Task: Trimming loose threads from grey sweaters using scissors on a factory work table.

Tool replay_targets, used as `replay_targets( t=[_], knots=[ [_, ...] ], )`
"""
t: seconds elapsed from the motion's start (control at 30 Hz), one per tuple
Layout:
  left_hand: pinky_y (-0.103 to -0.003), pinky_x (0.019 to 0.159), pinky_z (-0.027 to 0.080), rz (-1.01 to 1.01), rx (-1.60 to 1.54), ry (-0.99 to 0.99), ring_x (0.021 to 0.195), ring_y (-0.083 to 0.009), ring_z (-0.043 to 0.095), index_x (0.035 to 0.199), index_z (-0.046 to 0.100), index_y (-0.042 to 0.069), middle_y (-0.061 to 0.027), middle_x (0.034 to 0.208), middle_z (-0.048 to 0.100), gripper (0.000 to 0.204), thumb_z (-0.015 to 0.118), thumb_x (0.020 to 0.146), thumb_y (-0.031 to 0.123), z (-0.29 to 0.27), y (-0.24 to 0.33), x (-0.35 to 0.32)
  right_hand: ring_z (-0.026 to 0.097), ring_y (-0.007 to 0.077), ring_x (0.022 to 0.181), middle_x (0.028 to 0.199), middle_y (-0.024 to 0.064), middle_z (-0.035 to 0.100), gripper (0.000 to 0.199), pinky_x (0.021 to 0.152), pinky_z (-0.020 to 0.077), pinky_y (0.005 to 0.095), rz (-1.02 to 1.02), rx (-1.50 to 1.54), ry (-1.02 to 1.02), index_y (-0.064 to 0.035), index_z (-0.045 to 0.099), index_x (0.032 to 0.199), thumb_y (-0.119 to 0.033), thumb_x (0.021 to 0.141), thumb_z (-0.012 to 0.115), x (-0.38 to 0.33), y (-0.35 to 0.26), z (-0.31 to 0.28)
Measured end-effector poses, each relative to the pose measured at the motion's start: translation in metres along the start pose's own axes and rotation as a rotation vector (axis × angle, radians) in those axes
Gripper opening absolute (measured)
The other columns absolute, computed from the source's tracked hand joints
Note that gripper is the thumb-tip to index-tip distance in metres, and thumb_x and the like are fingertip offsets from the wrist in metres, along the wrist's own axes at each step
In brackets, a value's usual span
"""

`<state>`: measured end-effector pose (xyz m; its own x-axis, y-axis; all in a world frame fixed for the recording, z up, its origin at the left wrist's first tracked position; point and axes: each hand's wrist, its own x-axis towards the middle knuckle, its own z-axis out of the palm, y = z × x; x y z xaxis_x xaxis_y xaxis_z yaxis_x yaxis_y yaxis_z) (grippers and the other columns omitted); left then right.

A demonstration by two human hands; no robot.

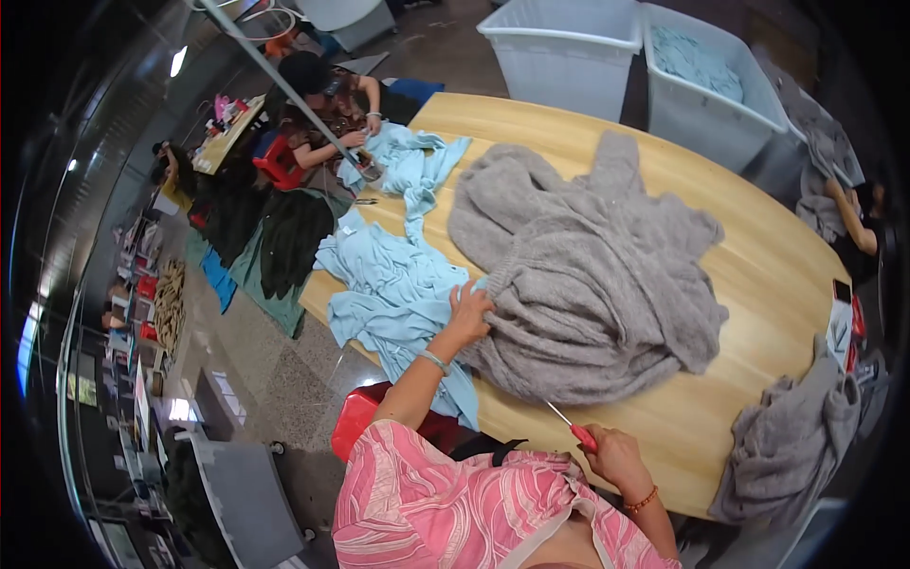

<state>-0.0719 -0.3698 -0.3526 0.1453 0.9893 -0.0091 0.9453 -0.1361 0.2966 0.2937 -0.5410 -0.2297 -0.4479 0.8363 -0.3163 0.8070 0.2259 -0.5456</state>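
A large heap of grey knitted garment (588,275) lies bunched on the table in front of me. My left hand (470,315) grips its left edge, fingers bent over the fabric, close to the light blue garments (403,284) spread on the left. Near the table's front edge, my right hand (618,460) is closed round the red handle of a tool (582,436). The tool's thin metal shaft points toward the underside of the grey heap, and its tip is hard to make out.
Across the table to the left, a person (327,119) handles light blue cloth; another person (858,223) is at the right edge. White plastic bins (564,47) stand behind the table (758,284). A folded grey garment (787,441) and a phone (841,291) lie at right. A red stool (353,422) is beside me.
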Motion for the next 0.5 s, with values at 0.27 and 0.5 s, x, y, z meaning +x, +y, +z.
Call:
replay_targets(
  t=[0.27,0.5],
  knots=[
    [-0.034,0.071,0.047,-0.044,-0.686,0.279,0.081,-0.0327,0.058,0.089,0.062,0.006,-0.0147,0.081,0.057,0.028,0.059,0.062,0.004,-0.063,0.094,-0.008,0.063,0.0342,0.072,0.076,0.0164,0.064,0.028,0.062,0.0483,0.0439,-0.127,-0.037,-0.054,-0.0105,0.059,0.101,-0.029,0.081,0.067,-0.001,0.009,-0.011],
    [-0.031,0.073,0.045,0.783,-1.119,0.101,0.080,-0.0268,0.056,0.085,0.059,0.004,-0.0094,0.084,0.055,0.031,0.065,0.056,-0.005,-0.149,0.311,-0.028,0.044,0.0298,0.124,0.131,0.0169,0.047,0.049,0.107,0.0326,0.0391,-0.413,0.809,0.501,-0.0030,0.038,0.136,-0.011,0.090,0.053,0.030,0.025,-0.029]
  ],
)
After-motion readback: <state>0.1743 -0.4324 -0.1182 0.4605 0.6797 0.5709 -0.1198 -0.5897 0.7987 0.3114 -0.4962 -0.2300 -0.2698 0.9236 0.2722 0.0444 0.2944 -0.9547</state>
